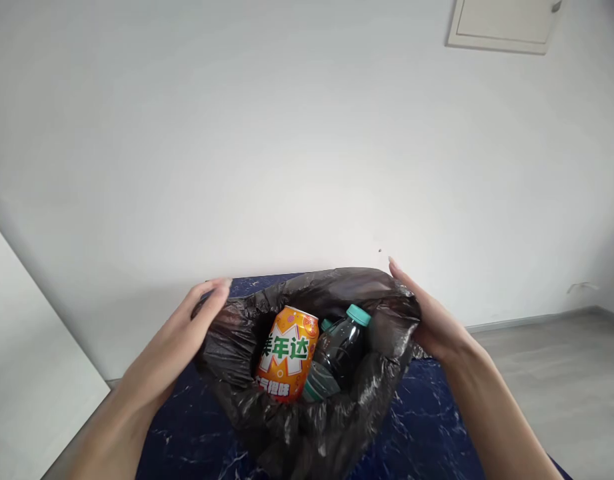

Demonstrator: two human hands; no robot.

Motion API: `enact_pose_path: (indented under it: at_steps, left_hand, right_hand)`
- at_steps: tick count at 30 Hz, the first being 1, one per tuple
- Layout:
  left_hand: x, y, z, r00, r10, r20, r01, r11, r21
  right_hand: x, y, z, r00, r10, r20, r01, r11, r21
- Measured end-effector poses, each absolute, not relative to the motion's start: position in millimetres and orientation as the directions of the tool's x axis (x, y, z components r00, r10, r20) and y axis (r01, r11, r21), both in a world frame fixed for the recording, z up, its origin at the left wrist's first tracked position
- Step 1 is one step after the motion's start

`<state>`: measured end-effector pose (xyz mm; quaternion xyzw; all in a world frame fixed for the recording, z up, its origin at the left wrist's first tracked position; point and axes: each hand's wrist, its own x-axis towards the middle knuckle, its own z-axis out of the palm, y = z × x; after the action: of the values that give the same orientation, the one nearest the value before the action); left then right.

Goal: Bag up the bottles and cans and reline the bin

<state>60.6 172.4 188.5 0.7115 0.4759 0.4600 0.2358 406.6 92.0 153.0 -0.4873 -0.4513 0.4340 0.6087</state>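
A crumpled black plastic bag (pixel 307 413) stands with its mouth wide on a dark blue marbled table (pixel 427 433). Inside it an orange soda can (pixel 288 353) stands beside a dark bottle with a teal cap (pixel 339 353). My left hand (pixel 194 327) lies against the bag's left rim with fingers stretched out and together. My right hand (pixel 427 313) presses flat along the right rim, fingers extended toward the wall. Neither hand wraps around anything; both touch only the bag's outer sides.
A plain white wall (pixel 287 147) rises directly behind the table. A white panel (pixel 31 360) leans at the left. Grey floor (pixel 561 373) shows to the right, and a white framed hatch (pixel 501 23) sits high on the wall.
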Motion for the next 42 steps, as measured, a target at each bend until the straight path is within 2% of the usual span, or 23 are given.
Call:
enact_pose_path:
  at_steps: [2, 6, 9, 11, 14, 18, 20, 23, 25, 28, 30, 34, 39, 42]
  left_hand:
    - [71, 170, 194, 0.146, 0.93, 0.338, 0.372, -0.368, 0.852]
    - [81, 165, 198, 0.225, 0.907, 0.356, 0.142, -0.392, 0.909]
    - [82, 162, 199, 0.244, 0.918, 0.312, 0.015, -0.325, 0.945]
    - [82, 159, 201, 0.219, 0.934, 0.281, -0.055, -0.276, 0.96]
    - [83, 154, 205, 0.155, 0.954, 0.258, -0.162, -0.233, 0.959]
    - [83, 146, 210, 0.065, 0.942, 0.329, -0.283, -0.299, 0.911]
    - [81, 145, 210, 0.011, 0.916, 0.4, -0.29, -0.38, 0.878]
    - [76, 147, 207, -0.096, 0.848, 0.522, -0.206, -0.53, 0.823]
    - [74, 149, 205, -0.153, 0.795, 0.587, -0.1, -0.603, 0.791]
    - [74, 152, 204, -0.192, 0.745, 0.639, 0.066, -0.64, 0.766]
    - [75, 155, 205, -0.197, 0.728, 0.657, 0.14, -0.642, 0.754]
    - [72, 161, 206, -0.179, 0.775, 0.606, 0.179, -0.58, 0.794]
    - [57, 165, 210, -0.118, 0.845, 0.522, 0.25, -0.483, 0.839]
    - [44, 167, 211, -0.118, 0.864, 0.49, 0.246, -0.452, 0.857]
  right_hand:
    - [402, 91, 155, 0.209, 0.954, 0.214, -0.085, 0.235, -0.968]
    - [395, 82, 163, 0.107, 0.943, 0.315, -0.074, 0.324, -0.943]
    - [392, 76, 167, 0.075, 0.935, 0.347, -0.021, 0.349, -0.937]
    - [390, 74, 167, 0.105, 0.932, 0.348, 0.007, 0.349, -0.937]
    - [389, 73, 167, 0.202, 0.91, 0.362, -0.048, 0.378, -0.924]
    - [387, 72, 167, 0.332, 0.832, 0.444, -0.051, 0.486, -0.872]
    - [385, 70, 167, 0.431, 0.727, 0.535, 0.044, 0.575, -0.817]
    - [382, 68, 167, 0.595, 0.456, 0.661, 0.282, 0.652, -0.704]
    - [381, 67, 169, 0.671, 0.281, 0.686, 0.406, 0.635, -0.657]
    - [384, 67, 172, 0.754, 0.117, 0.646, 0.438, 0.643, -0.628]
    - [391, 70, 172, 0.788, 0.086, 0.609, 0.391, 0.695, -0.604]
    - [412, 77, 169, 0.817, 0.18, 0.548, 0.21, 0.792, -0.573]
    - [432, 83, 168, 0.834, 0.453, 0.313, -0.212, 0.789, -0.577]
    - [442, 89, 161, 0.761, 0.624, 0.18, -0.471, 0.72, -0.509]
